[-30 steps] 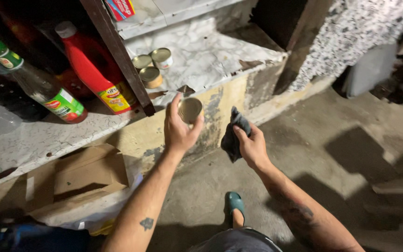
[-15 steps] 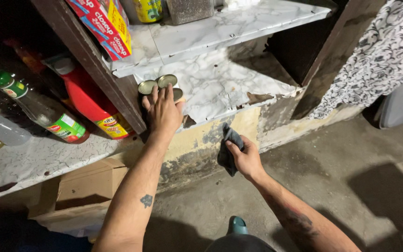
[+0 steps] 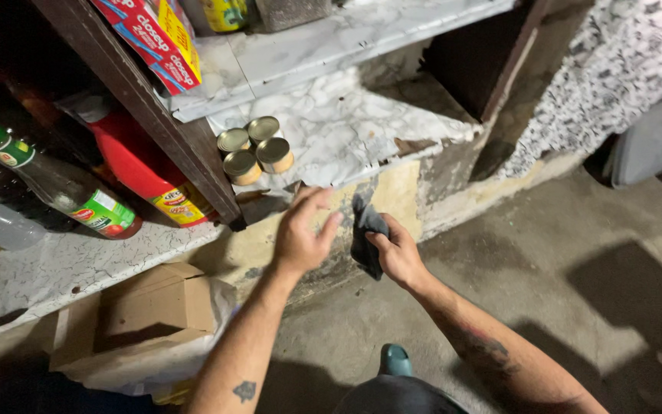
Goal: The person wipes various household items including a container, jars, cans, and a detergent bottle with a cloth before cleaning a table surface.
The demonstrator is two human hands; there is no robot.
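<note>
Dark rag in one hand, tins on the shelf

Left hand point(image 3: 300, 234) hung empty with fingers loose, just below the marble-patterned shelf point(image 3: 346, 134). Right hand point(image 3: 396, 253) was clenched around a dark cloth point(image 3: 363, 230) beside it. From my feed, four small round tins point(image 3: 253, 149) sat clustered on that shelf, apart from both hands, with a red sauce bottle point(image 3: 136, 165) further left.

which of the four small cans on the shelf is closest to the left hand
The front right can: it sits nearest the shelf edge, just above the open left hand. The other three lie farther back or left.
</note>
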